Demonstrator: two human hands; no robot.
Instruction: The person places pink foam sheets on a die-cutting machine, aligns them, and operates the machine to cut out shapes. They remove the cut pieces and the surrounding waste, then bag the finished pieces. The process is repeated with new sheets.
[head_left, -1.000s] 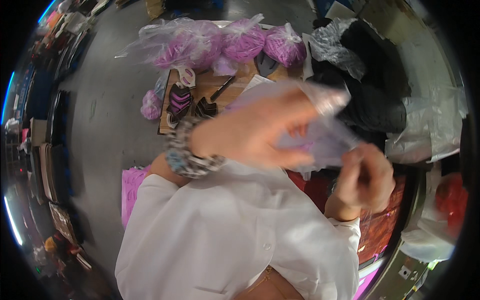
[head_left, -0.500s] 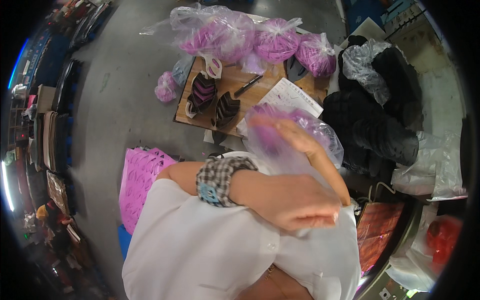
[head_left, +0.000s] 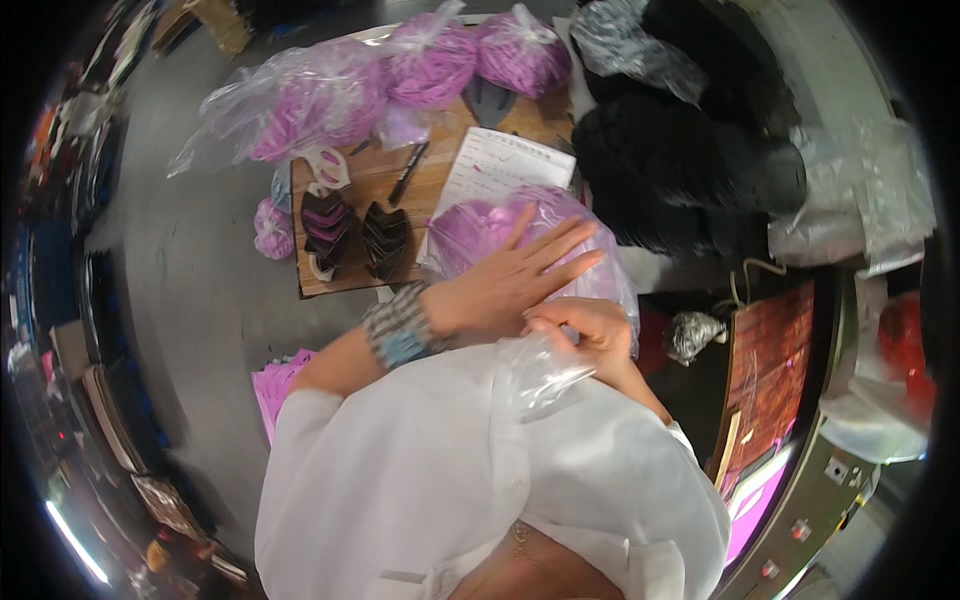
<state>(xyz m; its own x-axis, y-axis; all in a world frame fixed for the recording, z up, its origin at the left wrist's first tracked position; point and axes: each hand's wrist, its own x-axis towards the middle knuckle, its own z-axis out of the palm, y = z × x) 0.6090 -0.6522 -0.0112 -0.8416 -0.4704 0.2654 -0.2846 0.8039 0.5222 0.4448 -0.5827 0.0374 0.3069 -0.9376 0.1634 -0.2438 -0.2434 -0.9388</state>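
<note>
Clear plastic bulges around purple pieces in a rounded bag (head_left: 575,205), which lies just beyond the person's hands. The left hand (head_left: 490,295), above a black-and-white checked wristband with a blue patch (head_left: 400,325), has its fingers fanned out over the bag's near side; whether it presses down cannot be told. Just to its right, the right hand (head_left: 600,335) is curled, thumb and forefinger pinching the bag's gathered neck, and a crumpled transparent tail (head_left: 548,378) sticks out below them toward the white shirt (head_left: 400,450).

Beyond the left hand, a white sheet of paper with handwriting (head_left: 495,165) lies partly under the bag on a brown wooden tabletop (head_left: 365,185). Left of that sheet are a slim black pen (head_left: 408,175) and a dark stack of chevron-shaped pieces (head_left: 386,240). Farthest from both hands, plump clear bags of purple pieces (head_left: 430,65) line the far edge. Right of the right hand stands a reddish-brown board (head_left: 765,370).
</note>
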